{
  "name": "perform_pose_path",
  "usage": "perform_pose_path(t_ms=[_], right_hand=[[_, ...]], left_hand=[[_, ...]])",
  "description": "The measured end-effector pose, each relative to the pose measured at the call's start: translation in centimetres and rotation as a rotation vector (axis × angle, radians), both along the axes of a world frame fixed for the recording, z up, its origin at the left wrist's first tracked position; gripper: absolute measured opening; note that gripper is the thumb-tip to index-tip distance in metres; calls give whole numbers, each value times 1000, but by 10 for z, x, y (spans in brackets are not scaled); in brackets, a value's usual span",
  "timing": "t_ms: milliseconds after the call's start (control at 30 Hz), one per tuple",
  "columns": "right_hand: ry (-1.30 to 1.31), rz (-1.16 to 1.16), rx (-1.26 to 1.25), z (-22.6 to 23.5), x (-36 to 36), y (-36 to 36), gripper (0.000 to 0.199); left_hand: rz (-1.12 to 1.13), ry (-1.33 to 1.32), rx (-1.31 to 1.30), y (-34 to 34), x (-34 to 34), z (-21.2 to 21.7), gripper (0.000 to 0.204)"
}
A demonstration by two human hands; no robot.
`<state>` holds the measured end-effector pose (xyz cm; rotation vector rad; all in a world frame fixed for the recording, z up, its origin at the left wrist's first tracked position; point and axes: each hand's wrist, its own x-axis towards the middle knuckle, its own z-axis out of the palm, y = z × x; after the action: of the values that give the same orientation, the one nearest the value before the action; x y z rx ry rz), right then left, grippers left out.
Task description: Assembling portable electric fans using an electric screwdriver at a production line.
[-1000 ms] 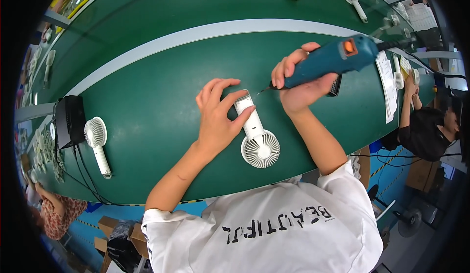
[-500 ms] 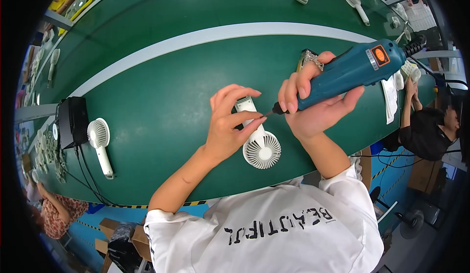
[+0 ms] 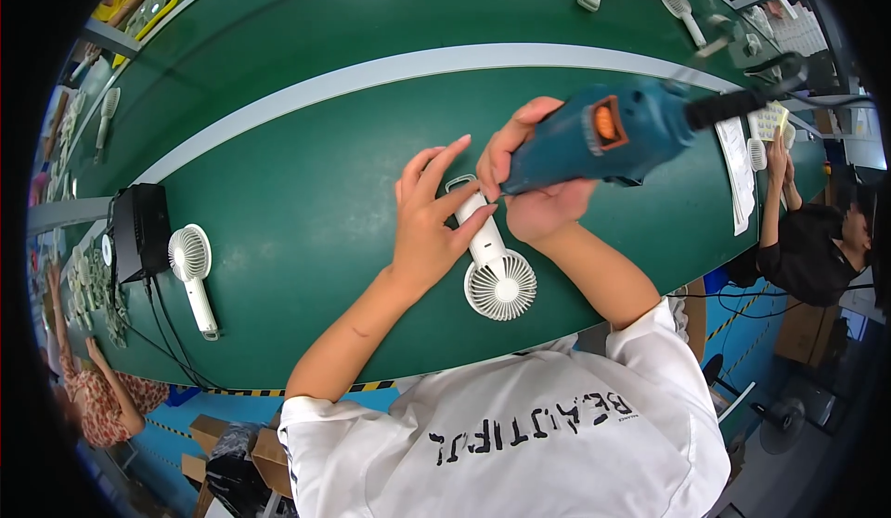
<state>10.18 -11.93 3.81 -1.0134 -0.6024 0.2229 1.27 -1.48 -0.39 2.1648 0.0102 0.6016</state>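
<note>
A white handheld fan (image 3: 485, 242) lies on the green table in front of me, its round grille toward me and its handle end pointing away. My left hand (image 3: 427, 216) has thumb and index finger at the handle end, with the other fingers raised. In my right hand (image 3: 529, 161) is a blue-green electric screwdriver (image 3: 580, 142), tilted so that its nose points down at the handle end. The fingers of my right hand hide the bit and the spot it meets. A black cord runs from the tool's rear to the right.
Left on the table, a second white handheld fan (image 3: 198, 304) lies by a black box (image 3: 139, 230) with cables. Paper sheets (image 3: 736, 179) lie at right, near a co-worker's hands (image 3: 778, 161). A pale raised strip (image 3: 418, 62) crosses the table; more fans (image 3: 682, 15) lie beyond.
My right hand has moved left with the screwdriver, bringing its nose to the handle end. The tool has tipped more upright. My left fingers have shifted from the bit to the fan handle.
</note>
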Motion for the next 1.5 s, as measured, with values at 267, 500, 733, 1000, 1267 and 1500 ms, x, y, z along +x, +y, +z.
perform_pose_path(t_ms=[267,500,733,1000,1267,1500], right_hand=[[18,69,-54,-15,-3,0,82],[-43,-294,218,-3,38,-81,78],[45,-443,105,-21,40,-97,75],[56,-389,114,-8,27,-90,75],[96,-164,250,28,0,-73,77],[198,265,194,25,3,-62,81]], left_hand=[[-2,14,-46,-2,0,-6,23],[-5,39,17,-2,1,-1,22],[-15,49,110,-11,1,1,21],[-7,-29,193,-26,6,13,26],[-248,10,-86,-38,14,20,18],[-477,81,-288,-19,4,16,12]])
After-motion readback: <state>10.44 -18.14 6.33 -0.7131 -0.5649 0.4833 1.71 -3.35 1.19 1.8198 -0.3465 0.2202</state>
